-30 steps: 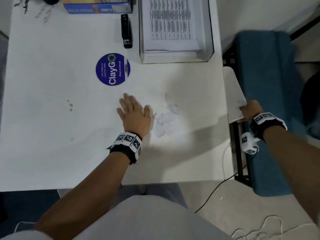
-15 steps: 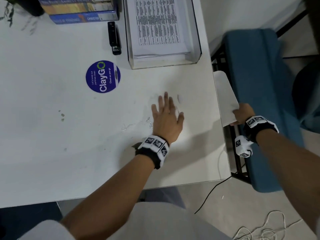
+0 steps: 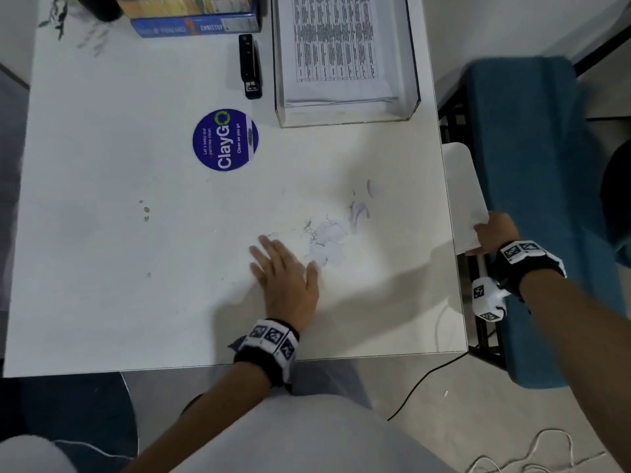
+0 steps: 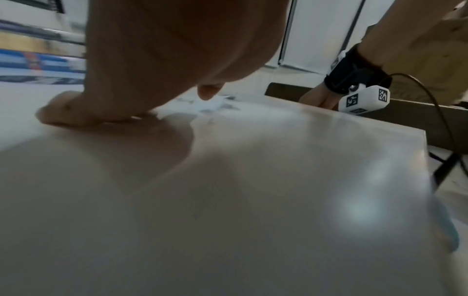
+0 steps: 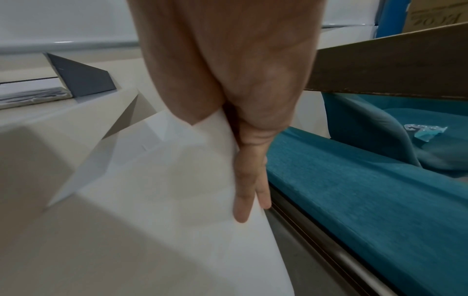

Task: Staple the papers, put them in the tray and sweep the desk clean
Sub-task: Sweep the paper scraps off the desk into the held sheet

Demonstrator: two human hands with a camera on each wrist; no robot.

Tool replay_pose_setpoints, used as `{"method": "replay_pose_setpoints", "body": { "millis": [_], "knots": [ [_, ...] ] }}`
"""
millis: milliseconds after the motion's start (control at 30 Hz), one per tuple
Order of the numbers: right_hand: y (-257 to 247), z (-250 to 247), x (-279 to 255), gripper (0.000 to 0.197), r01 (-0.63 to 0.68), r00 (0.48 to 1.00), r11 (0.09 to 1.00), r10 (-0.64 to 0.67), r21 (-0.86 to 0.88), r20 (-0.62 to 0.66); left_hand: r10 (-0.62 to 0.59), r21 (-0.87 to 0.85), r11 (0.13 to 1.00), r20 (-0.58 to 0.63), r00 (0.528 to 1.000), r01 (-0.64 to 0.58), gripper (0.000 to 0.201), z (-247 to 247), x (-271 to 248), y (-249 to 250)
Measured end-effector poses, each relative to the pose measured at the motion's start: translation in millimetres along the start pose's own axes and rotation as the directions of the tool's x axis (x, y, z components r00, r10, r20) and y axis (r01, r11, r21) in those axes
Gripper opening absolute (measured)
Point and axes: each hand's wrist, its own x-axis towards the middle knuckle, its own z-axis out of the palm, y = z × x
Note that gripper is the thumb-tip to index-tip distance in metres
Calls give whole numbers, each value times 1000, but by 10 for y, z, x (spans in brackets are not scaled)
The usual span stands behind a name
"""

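Observation:
My left hand (image 3: 283, 271) lies flat on the white desk (image 3: 102, 285), fingers straight, just left of a scatter of paper scraps and bent staples (image 3: 333, 233). In the left wrist view the fingers (image 4: 76, 112) press on the desk beside the scraps (image 4: 212, 104). My right hand (image 3: 496, 233) grips a white sheet of paper (image 3: 466, 196) held against the desk's right edge; in the right wrist view thumb and fingers (image 5: 249, 180) pinch that sheet (image 5: 164, 190). The printed papers (image 3: 334, 46) lie in the clear tray (image 3: 415, 100) at the back right. A black stapler (image 3: 250, 66) lies left of the tray.
A round blue ClayGo sticker (image 3: 225, 139) is stuck on the desk. Books (image 3: 194, 18) are stacked at the back. A teal upholstered bench (image 3: 532, 199) stands right of the desk. Cables (image 3: 423, 380) trail on the floor. Small brown specks (image 3: 146, 209) mark the desk's left.
My left hand had slid right over the scraps, then drew back left and nearer to me, leaving them spread closer to the right edge. The right hand kept the sheet at the edge.

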Motion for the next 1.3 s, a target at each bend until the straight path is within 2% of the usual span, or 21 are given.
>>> {"method": "replay_pose_setpoints", "body": {
  "millis": [100, 233, 333, 400, 433, 500, 600, 700, 767, 967, 1033, 1067, 1133, 1200, 1300],
  "knots": [
    [-7, -29, -73, 32, -7, 1000, 1000, 7, -15, -10, 75, 42, 996, -18, 997, -75, 81, 98, 117, 373],
    [-7, -46, -129, 32, -2, 1000, 1000, 2, -15, -14, 167, 25, 985, 54, 985, -168, 76, 180, 166, 756],
    [-16, -61, -162, 31, -18, 999, 999, 16, -42, -42, 308, 47, 949, 66, 949, -312, 71, 82, 181, 755],
    [-11, -66, -177, 31, -16, 999, 1000, 16, -8, -30, 336, 65, 939, 24, 942, -336, 69, -54, 227, 532],
    [-8, -68, -172, 31, -23, 999, 1000, 24, 12, -24, 294, 61, 954, -15, 956, -293, 70, -143, 259, 370],
    [-14, -71, -166, 32, -25, 999, 1000, 25, 14, -20, 139, 27, 990, -97, 986, -137, 71, -312, 334, 12],
    [-34, -68, -165, 32, -20, 1000, 1000, 21, 18, -6, -50, -13, 999, -110, 993, 49, 68, -374, 429, -268],
    [-56, -54, -152, 31, -10, 1000, 1000, 10, 21, -5, -141, -2, 990, -88, 986, 142, 79, -265, 489, 15],
    [-68, -44, -150, 31, -7, 1000, 1000, 7, 22, -7, -158, -13, 987, -45, 986, 158, 82, -218, 541, 337],
    [-151, -60, -259, 33, -12, 1000, 1000, 12, -18, 8, 95, 66, 993, 41, 995, -97, 76, -20, 620, 1085],
    [-145, -60, -283, 34, -10, 1000, 1000, 11, -18, 16, 227, 87, 967, 116, 967, -238, 73, 23, 569, 1204],
    [-137, -58, -275, 34, -7, 1000, 1000, 7, 0, 16, 322, 84, 938, 140, 936, -335, 71, 22, 546, 1229],
    [-118, -69, -252, 34, -19, 1000, 999, 19, 29, 17, 434, 78, 892, 130, 892, -445, 68, -75, 496, 1162],
    [-91, -75, -228, 33, -17, 1000, 1000, 16, 19, 16, 385, 60, 920, 47, 922, -387, 65, -218, 435, 891],
    [-87, -88, -225, 33, -22, 999, 1000, 22, 0, 23, 167, 33, 985, -11, 986, -167, 76, -342, 243, 151]
  ]
}}
